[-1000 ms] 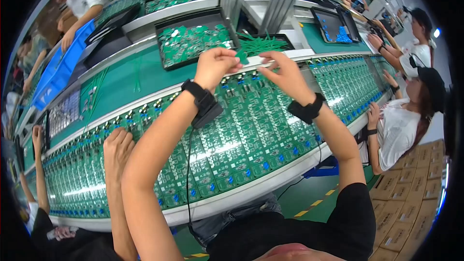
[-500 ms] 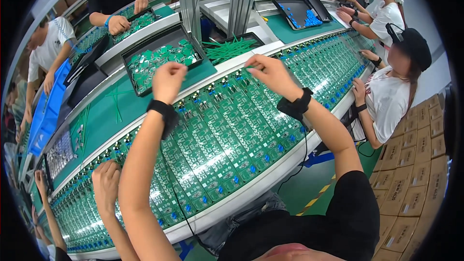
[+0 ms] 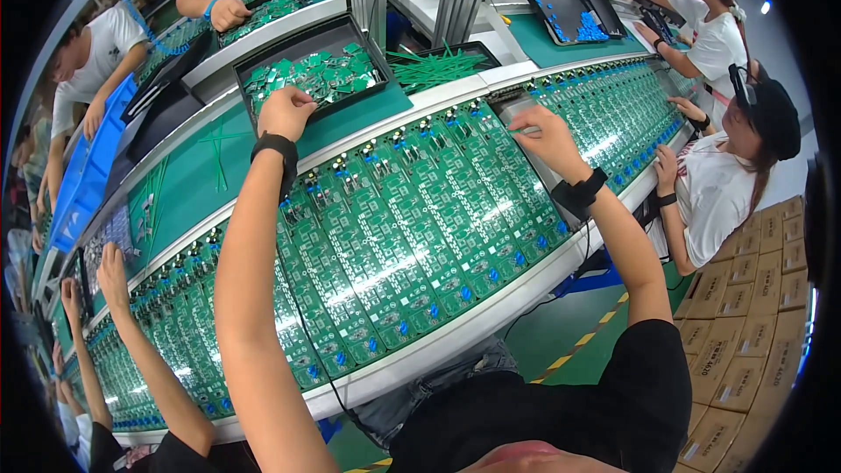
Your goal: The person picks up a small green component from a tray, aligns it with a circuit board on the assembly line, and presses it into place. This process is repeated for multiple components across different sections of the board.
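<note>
Head view | left hand (image 3: 285,116) at tray (image 3: 307,45), upper left; right hand (image 3: 552,142) by boards (image 3: 385,236), centre-right | can't tell if either grips anything | likely picking green pieces (image 3: 352,75); next needs single-piece pinch

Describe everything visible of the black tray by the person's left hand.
The black tray is shallow, rectangular and open-topped, with low walls and a plastic look. It lies flat on the green mat. Small green circuit boards are heaped loosely inside, leaving some dark floor bare toward the back. The left hand hides part of its near side; whether it touches the tray is unclear.
</note>
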A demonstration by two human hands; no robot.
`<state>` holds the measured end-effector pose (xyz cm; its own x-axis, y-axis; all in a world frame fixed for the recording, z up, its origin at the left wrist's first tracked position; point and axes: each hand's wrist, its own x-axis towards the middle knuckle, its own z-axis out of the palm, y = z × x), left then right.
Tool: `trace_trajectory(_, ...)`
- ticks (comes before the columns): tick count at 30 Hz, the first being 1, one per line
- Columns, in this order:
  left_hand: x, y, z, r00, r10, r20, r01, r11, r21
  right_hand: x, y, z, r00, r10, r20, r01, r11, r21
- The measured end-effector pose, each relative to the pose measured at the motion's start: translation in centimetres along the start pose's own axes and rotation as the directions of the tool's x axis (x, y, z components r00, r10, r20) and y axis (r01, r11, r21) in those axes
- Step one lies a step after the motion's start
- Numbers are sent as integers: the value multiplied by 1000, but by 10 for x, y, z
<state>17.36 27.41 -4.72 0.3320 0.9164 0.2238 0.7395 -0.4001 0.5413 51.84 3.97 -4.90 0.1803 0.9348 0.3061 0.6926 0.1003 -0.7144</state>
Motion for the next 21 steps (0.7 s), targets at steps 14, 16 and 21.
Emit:
trace_trajectory(14, 2, -6, 3, 999, -34, -32, 34, 999, -25, 23, 5, 23, 999, -44, 2, 44, 991, -128)
trace_trajectory(16, 0, -7, 4, 997, -10, -71, 9, 1000, -26, 26, 8, 26, 997, -79, 6, 79, 986, -149)
trace_trajectory(21, -3, -7, 3, 980, -9, -200, -15, 992, -122, 28, 9, 30, 998, -66, 10, 67, 983, -169)
